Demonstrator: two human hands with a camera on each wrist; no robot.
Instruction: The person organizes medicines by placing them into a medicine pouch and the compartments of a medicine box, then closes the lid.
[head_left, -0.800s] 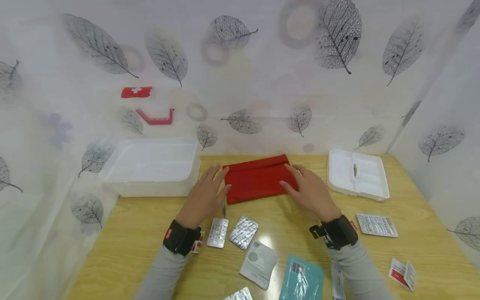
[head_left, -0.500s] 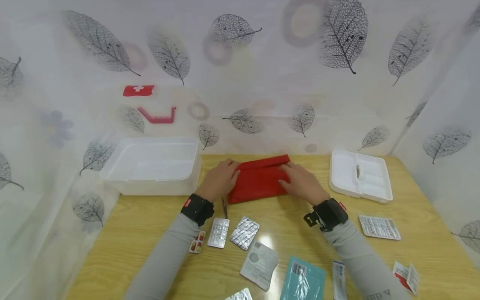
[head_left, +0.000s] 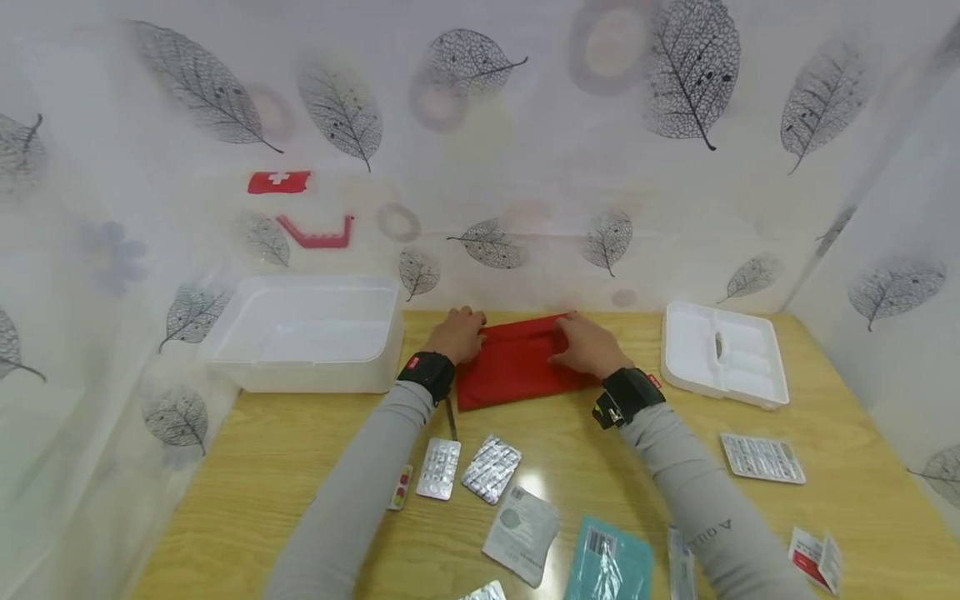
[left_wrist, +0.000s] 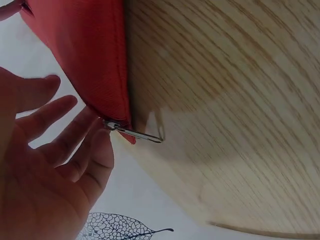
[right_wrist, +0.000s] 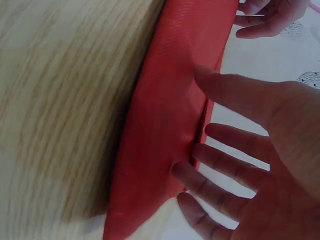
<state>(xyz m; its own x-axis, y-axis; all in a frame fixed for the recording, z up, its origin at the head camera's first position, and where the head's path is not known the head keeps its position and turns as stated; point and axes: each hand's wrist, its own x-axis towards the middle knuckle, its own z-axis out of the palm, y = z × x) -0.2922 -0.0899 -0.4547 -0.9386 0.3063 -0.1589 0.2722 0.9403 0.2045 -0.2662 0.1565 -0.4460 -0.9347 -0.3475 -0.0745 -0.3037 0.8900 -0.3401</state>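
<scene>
A red zippered pouch (head_left: 517, 371) lies flat at the back of the wooden table. My left hand (head_left: 457, 335) is at its upper left corner. In the left wrist view, the fingertips (left_wrist: 102, 137) of that hand meet the pouch's edge beside the metal zipper pull (left_wrist: 142, 135), with the thumb standing apart. On the other end, my right hand (head_left: 591, 346) rests with spread fingers. Its thumb (right_wrist: 205, 75) touches the red face, and the other fingertips reach the zipper edge (right_wrist: 201, 122). Part of the pouch's top corners is hidden behind the hands.
A white bin (head_left: 300, 367) stands left, a white divided tray (head_left: 690, 346) right. Nearer lie several blister packs (head_left: 491, 469), a grey-white sachet (head_left: 521, 533), a teal packet (head_left: 611, 558) and a folded card (head_left: 813, 558). A thin dark object (head_left: 451, 417) lies below my left hand.
Both hands have moved onto the pouch: the left went up and right to its top left corner, the right slid inward and up along the top edge. The pouch has stayed about in place.
</scene>
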